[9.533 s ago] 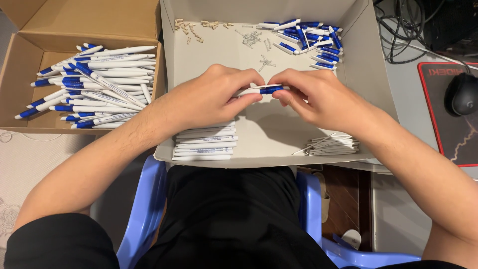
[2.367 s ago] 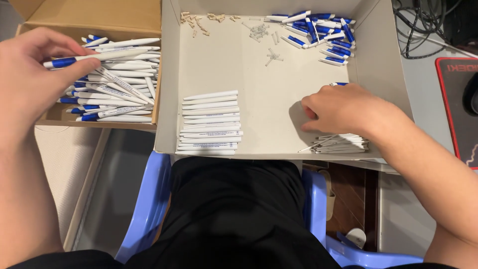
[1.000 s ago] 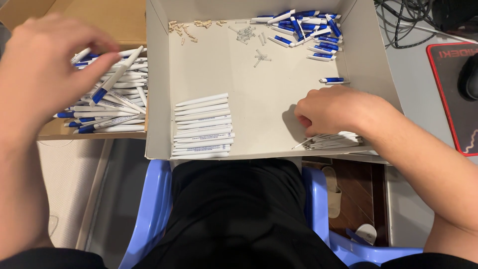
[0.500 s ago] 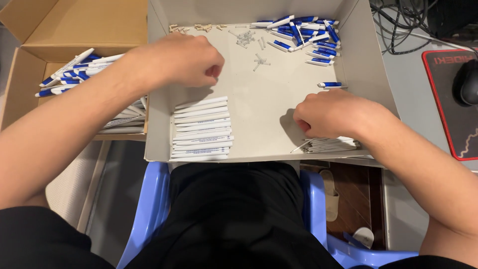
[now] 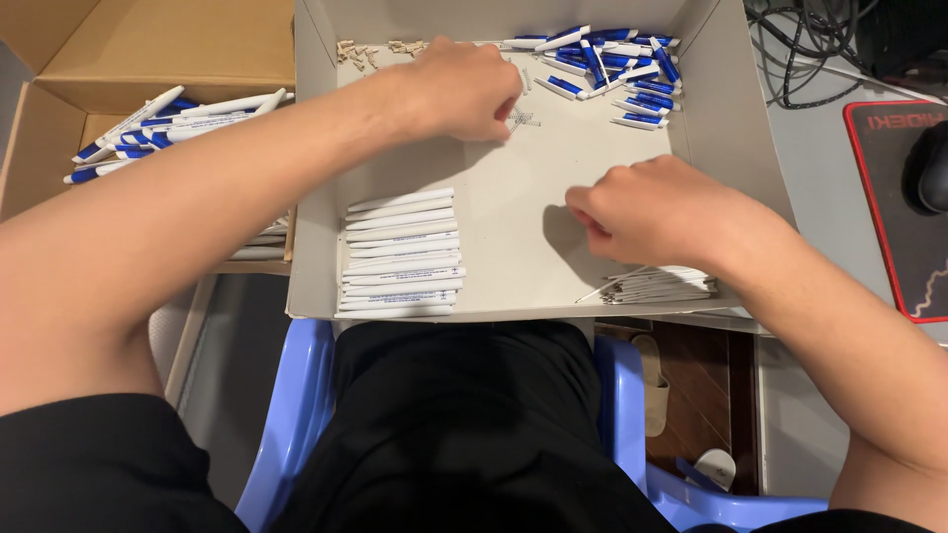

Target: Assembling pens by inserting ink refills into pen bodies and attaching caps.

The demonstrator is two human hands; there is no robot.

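My left hand (image 5: 464,89) reaches across to the far part of the white cardboard box (image 5: 316,178), its fingertips pinched on the small metal springs (image 5: 523,118) scattered there. My right hand (image 5: 642,212) hovers curled into a loose fist over the box's right side, just above a bundle of thin refills (image 5: 657,286); what its fingers enclose is hidden. A neat stack of white pen barrels (image 5: 400,252) lies at the near left of the box. A pile of blue-and-white pen parts (image 5: 612,69) fills the far right corner.
A brown cardboard box (image 5: 148,59) on the left holds several assembled blue-and-white pens (image 5: 168,123). Small tan pieces (image 5: 370,51) lie in the white box's far left corner. A red-edged mouse pad (image 5: 894,197), a mouse (image 5: 928,168) and cables (image 5: 810,49) lie right. I sit on a blue plastic chair (image 5: 296,415).
My left hand left the brown box of pens and crossed right into the white box, ending at the springs. My right hand rose slightly off the refill bundle toward the box's middle.
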